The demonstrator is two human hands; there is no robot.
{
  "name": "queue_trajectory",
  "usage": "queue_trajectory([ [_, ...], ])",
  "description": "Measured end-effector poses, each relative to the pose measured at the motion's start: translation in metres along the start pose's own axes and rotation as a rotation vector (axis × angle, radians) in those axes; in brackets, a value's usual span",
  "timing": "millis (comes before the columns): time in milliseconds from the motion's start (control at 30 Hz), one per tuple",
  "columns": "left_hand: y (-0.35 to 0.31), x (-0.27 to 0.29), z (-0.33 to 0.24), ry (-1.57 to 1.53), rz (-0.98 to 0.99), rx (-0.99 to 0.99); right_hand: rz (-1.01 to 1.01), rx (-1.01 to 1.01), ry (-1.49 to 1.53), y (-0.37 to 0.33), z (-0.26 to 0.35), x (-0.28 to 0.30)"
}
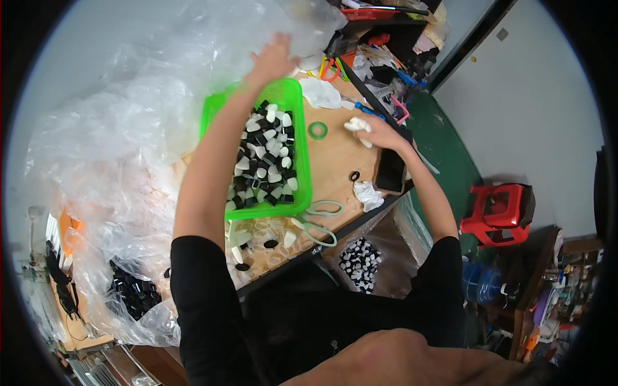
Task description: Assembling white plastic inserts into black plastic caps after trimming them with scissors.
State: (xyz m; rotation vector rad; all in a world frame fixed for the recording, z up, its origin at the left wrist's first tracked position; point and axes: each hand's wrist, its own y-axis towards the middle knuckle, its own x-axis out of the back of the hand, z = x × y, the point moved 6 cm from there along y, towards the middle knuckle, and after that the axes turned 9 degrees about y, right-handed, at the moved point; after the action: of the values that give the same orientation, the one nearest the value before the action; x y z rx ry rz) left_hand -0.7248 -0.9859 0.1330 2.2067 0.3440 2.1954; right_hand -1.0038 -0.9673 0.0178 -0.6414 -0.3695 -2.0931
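My left hand (275, 59) is stretched out past the far end of a green plastic basket (306, 183), its fingers apart and slightly blurred, beside clear plastic bags. Inside the basket lies a heap of small black-and-white caps (267, 157). Over the right part of the table, my right hand (384, 134) has its fingers closed around a small white wad (358, 127); whether this is tissue or cloth I cannot tell. Just below that wrist lies a dark phone (390, 170). A roll of green tape (317, 130) sits between the basket and my right hand.
Pale-handled scissors (315, 226) and translucent rings (277, 254) lie at the table's near edge. A crumpled white tissue (368, 195) is near the phone. Big clear plastic bags (122, 109) crowd the left. Below the table hangs a bag of caps (360, 264). A red stool (494, 214) stands right.
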Motion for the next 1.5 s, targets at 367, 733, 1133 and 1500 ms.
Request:
queue_trajectory([
  [367, -0.006, 0.106, 0.250, 0.521, -0.124, 0.606, -0.268, -0.209, 0.453, 0.149, -0.045, 0.042],
  [733, -0.125, -0.029, 0.439, 0.340, 0.499, 0.778, -0.284, 0.294, -0.138, 0.316, 0.014, -0.024],
  [1133, -0.149, 0.171, 0.313, 0.080, 0.277, 0.379, -0.200, 0.338, -0.321, 0.366, 0.058, 0.019],
  [1500, -0.099, 0.143, 0.070, 0.049, 0.148, -0.273, 0.062, 0.471, -0.737, 0.372, 0.038, -0.064],
])
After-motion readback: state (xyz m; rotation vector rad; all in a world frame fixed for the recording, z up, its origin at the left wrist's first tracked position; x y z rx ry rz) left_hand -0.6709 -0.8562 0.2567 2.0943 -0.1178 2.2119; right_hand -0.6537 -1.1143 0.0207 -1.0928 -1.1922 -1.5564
